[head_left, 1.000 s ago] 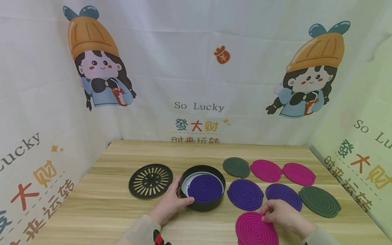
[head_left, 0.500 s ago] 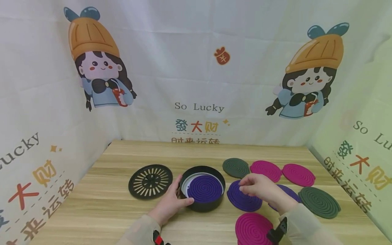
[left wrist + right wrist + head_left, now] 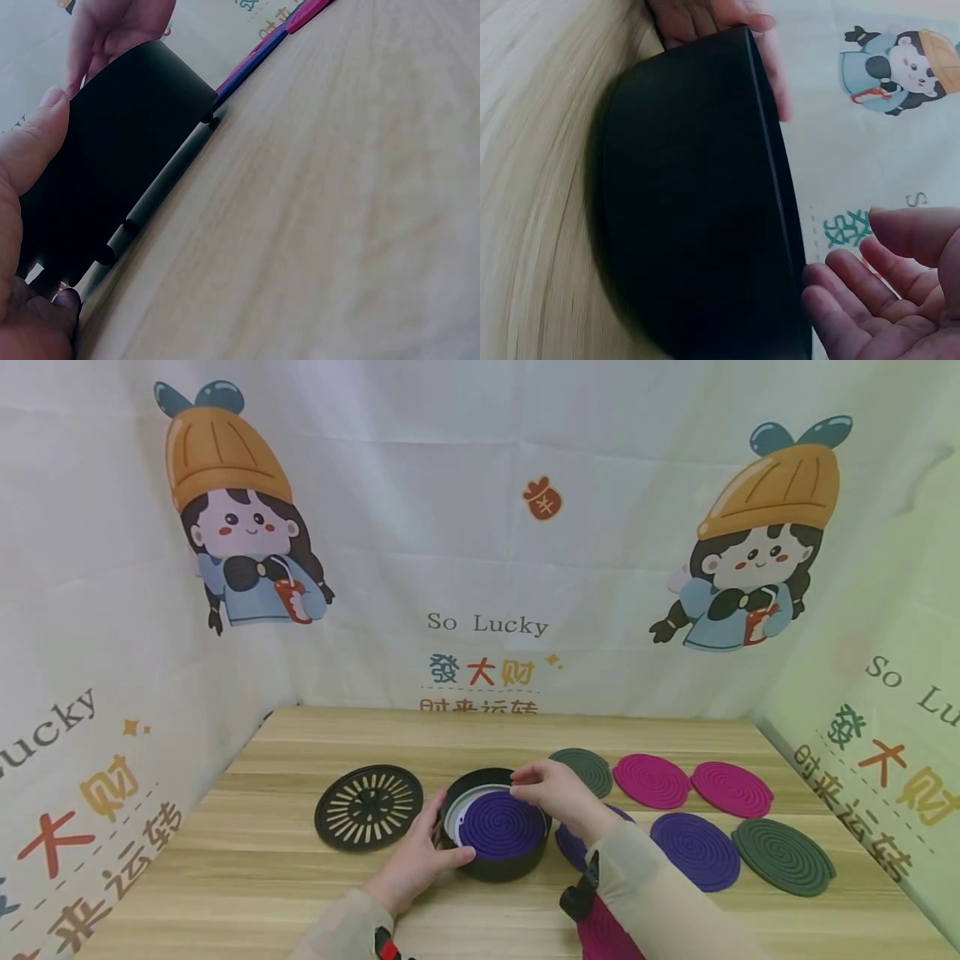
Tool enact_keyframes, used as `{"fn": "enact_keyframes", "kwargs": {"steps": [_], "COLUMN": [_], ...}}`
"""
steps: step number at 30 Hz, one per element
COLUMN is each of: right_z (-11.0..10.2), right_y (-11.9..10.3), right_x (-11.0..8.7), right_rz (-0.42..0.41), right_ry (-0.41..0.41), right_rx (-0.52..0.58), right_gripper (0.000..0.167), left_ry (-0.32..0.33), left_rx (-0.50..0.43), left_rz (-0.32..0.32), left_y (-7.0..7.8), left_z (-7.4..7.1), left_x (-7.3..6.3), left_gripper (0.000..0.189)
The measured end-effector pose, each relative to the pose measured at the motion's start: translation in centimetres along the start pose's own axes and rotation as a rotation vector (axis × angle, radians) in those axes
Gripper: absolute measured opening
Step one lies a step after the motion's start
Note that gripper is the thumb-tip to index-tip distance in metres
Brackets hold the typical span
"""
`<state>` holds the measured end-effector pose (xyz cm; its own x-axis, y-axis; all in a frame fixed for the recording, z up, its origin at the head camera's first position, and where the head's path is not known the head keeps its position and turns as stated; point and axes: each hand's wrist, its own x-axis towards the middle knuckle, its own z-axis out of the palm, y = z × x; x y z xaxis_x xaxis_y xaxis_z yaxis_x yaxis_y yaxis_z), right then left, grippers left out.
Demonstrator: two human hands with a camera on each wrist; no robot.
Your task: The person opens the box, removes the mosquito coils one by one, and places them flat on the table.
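Observation:
A round black mosquito coil holder (image 3: 501, 870) with a pale inner dish stands on the wooden table. Inside it lies a purple mosquito coil (image 3: 501, 823), slightly tilted. My left hand (image 3: 414, 858) grips the holder's left side, thumb at the front of the wall and fingers round the far side. At the holder's right rim is my right hand (image 3: 561, 795), its fingers loosely bent and its thumb apart from them. In the right wrist view, nothing sits between the right thumb and fingers (image 3: 847, 281), whose tips reach right to the rim.
A black slotted lid (image 3: 369, 807) lies left of the holder. To the right are flat green (image 3: 783, 857), pink (image 3: 651, 780) and purple coils (image 3: 695, 852). Another pink coil (image 3: 606, 933) is partly under my right sleeve. A printed cloth (image 3: 480, 568) hangs behind.
My right hand has left the near pink coil and moved left, over the purple coil on the table, to the holder's rim. The left hand keeps its grip on the holder.

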<state>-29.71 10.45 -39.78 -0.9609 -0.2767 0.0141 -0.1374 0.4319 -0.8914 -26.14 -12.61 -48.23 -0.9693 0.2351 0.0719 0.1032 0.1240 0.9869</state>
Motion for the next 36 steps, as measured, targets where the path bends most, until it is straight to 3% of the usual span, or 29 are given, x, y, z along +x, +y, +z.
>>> {"fn": "enact_keyframes", "kwargs": {"steps": [11, 36], "right_z": [2.5, 3.5], "right_y": [0.0, 0.6], "right_x": [1.8, 2.7], "right_rz": [-0.001, 0.029], "right_ry": [0.022, 0.037], "right_rx": [-0.094, -0.152], "right_gripper": [0.027, 0.025], "left_ry": [-0.007, -0.018], "left_rx": [-0.007, -0.014], "left_rz": [-0.005, -0.009], "left_y": [0.4, 0.9], "left_z": [0.0, 0.0], "left_x": [-0.1, -0.3], "left_gripper": [0.105, 0.103]}}
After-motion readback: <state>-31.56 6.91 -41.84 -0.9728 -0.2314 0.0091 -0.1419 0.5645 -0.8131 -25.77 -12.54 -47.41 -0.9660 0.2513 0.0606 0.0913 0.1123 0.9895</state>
